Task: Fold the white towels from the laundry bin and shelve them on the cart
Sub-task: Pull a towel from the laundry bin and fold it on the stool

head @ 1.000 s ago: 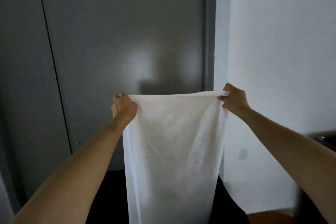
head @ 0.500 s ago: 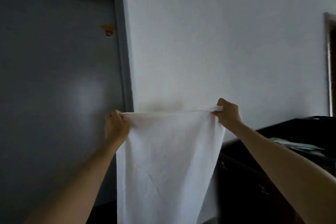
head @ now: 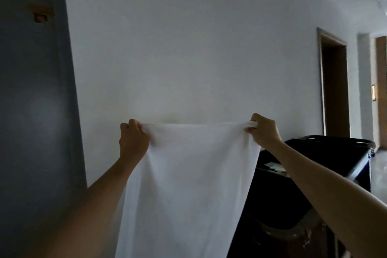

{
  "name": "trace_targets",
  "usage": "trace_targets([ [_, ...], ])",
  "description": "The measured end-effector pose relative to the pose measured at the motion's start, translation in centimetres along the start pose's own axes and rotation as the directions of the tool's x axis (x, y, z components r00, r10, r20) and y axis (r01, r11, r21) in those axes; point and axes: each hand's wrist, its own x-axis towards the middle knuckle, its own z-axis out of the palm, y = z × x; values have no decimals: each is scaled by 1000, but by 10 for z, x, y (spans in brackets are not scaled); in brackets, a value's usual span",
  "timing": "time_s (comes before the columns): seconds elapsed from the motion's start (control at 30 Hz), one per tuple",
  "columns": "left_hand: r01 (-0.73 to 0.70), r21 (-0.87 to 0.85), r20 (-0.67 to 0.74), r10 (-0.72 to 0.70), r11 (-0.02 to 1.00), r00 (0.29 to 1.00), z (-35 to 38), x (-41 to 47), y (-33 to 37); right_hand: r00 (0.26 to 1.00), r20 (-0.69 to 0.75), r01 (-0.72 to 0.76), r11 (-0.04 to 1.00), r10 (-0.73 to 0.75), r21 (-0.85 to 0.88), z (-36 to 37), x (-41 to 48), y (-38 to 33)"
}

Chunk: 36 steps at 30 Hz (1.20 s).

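A white towel (head: 188, 184) is held stretched in the air before a pale wall (head: 188, 48) — its top corners gripped by the left hand (head: 133, 140) and right hand (head: 263, 130) — beside a dark cart (head: 314, 163).

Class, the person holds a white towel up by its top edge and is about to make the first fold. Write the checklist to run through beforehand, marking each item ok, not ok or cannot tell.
1. Left hand grips the top left corner of the towel: ok.
2. Right hand grips the top right corner: ok.
3. Top edge stretched straight between the hands: ok.
4. Cloth hangs without a twist: ok, only soft creases.
5. Bottom edge clear of the floor: cannot tell, it runs out of the picture.
6. Free shelf on the dark cart to the right: cannot tell, too dark.
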Motion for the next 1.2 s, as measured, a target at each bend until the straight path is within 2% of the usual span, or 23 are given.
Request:
trace_targets([
  [0.27, 6, 85, 84, -13, 996, 996, 66, 20, 13, 1000, 30, 11, 999, -9, -37, 9, 64, 49],
  [0.47, 156, 246, 65, -177, 957, 982, 84, 9, 8, 977, 191, 108, 991, -91, -81, 27, 100, 68],
  [0.6, 167, 338, -8, -175, 926, 985, 80, 9, 14, 963, 222, 162, 987, -155, -18, 33, 119, 68],
  [0.77, 204, 403, -31, -210, 892, 977, 70, -4, 6, 932, 304, 210, 978, -200, -1, 51, 122, 80],
  [0.87, 230, 444, -38, -238, 866, 971, 66, -12, 1, 916, 349, 197, 980, -195, 32, 66, 122, 83],
  [1.0, 272, 573, -40, -304, 773, 952, 65, -27, -20, 889, 425, 136, 984, -171, 111, 107, 105, 84],
  [1.07, 293, 586, -44, -332, 756, 942, 65, -26, -39, 887, 431, 109, 981, -168, 158, 132, 97, 80],
  [1.2, 319, 516, -84, -323, 795, 943, 66, -4, -72, 906, 377, 122, 971, -194, 207, 178, 103, 65],
])
